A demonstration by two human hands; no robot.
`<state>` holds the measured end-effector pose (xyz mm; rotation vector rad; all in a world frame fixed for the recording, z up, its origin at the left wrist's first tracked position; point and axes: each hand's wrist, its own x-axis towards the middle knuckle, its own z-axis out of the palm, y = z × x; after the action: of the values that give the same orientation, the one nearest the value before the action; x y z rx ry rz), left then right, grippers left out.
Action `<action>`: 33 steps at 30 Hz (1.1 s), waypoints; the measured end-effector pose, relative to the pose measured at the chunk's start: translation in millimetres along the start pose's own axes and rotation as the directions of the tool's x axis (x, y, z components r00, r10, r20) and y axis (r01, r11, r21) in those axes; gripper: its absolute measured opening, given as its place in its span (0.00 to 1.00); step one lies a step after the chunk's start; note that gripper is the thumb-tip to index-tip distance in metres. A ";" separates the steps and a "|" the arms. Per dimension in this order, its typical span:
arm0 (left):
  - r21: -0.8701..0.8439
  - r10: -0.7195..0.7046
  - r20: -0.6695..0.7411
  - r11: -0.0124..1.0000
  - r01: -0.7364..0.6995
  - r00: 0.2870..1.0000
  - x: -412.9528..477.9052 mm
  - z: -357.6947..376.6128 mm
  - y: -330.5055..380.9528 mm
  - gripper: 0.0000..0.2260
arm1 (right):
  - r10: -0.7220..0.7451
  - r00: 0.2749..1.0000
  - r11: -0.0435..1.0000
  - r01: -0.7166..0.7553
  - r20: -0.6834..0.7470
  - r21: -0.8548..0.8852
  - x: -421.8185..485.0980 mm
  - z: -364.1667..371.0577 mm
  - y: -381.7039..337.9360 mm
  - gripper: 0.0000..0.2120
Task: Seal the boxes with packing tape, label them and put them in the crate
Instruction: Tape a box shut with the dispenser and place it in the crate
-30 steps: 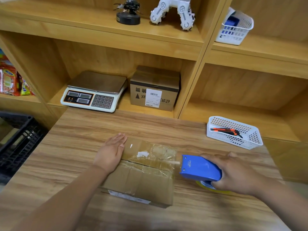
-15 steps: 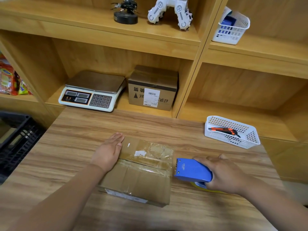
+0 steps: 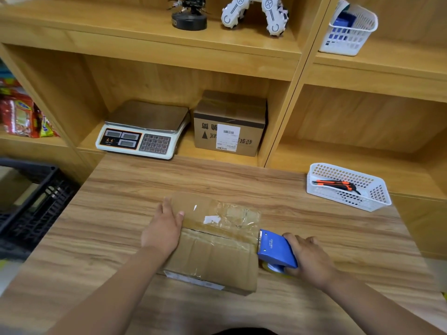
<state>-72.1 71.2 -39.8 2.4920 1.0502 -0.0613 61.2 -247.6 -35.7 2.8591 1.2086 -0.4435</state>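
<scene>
A flat cardboard box (image 3: pixel 217 252) lies on the wooden table (image 3: pixel 121 213), its top covered in shiny clear tape along the seam. My left hand (image 3: pixel 163 232) rests flat on the box's left end. My right hand (image 3: pixel 308 258) grips a blue tape dispenser (image 3: pixel 275 250) whose toothed edge touches the box's right edge; a yellowish tape roll shows beneath it. A black crate (image 3: pixel 31 204) stands off the table's left side. A second, labelled box (image 3: pixel 229 124) sits on the shelf behind.
A weighing scale (image 3: pixel 142 131) stands on the shelf left of the labelled box. A white basket (image 3: pixel 348 186) with an orange-black knife sits at the table's right back. Another white basket (image 3: pixel 348 30) and robot figures stand higher up. Snack packets (image 3: pixel 21 117) lie far left.
The dispenser in my right hand has moved left, closing on the box's right edge. My left hand stays on the box.
</scene>
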 end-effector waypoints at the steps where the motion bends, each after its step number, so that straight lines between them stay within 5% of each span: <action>1: -0.057 -0.046 0.005 0.997 0.046 0.999 -1.8 0.1 -4.0 0.22 | 0.005 1.000 1.000 -0.004 -0.007 0.016 0.9 1.2 -2.2 0.29; 8: -0.275 -0.142 0.017 0.951 0.141 0.990 16.3 -16.7 -47.1 0.21 | -0.024 0.969 0.967 0.084 -0.245 0.240 18.5 -22.2 -40.0 0.26; 13: -0.489 -0.212 0.109 0.839 0.238 0.971 31.4 -23.1 -87.4 0.22 | -0.142 0.898 0.971 0.208 -0.417 0.119 40.4 -66.1 -80.6 0.33; 20: -0.704 -0.221 0.272 0.618 0.350 0.937 13.7 4.6 -80.5 0.20 | -0.202 0.943 0.979 0.186 -0.266 -0.085 37.3 -147.2 -129.9 0.40; 25: -0.642 -0.167 0.268 0.704 0.305 0.949 14.3 21.6 -59.2 0.14 | -0.227 0.948 0.962 0.182 -0.224 -0.203 33.7 -177.1 -161.9 0.40; 27: -0.753 -0.063 0.174 0.634 0.174 0.983 14.9 0.8 -48.0 0.12 | -0.223 0.951 0.957 0.172 -0.215 -0.233 33.6 -180.5 -173.6 0.39; 30: -0.948 0.296 0.096 0.319 -0.003 0.950 4.9 -56.6 -35.5 0.33 | -0.224 0.948 0.953 0.165 -0.225 -0.253 37.3 -182.6 -189.7 0.38; 33: -0.866 0.606 0.066 0.430 -0.256 0.793 -11.1 -100.6 -31.0 0.47 | -0.247 0.939 0.944 0.178 -0.238 -0.277 45.2 -184.2 -207.6 0.36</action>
<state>-114.0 123.8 42.0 1.6554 0.1055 0.1031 -7.8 -48.8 150.8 2.6404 1.5035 0.1043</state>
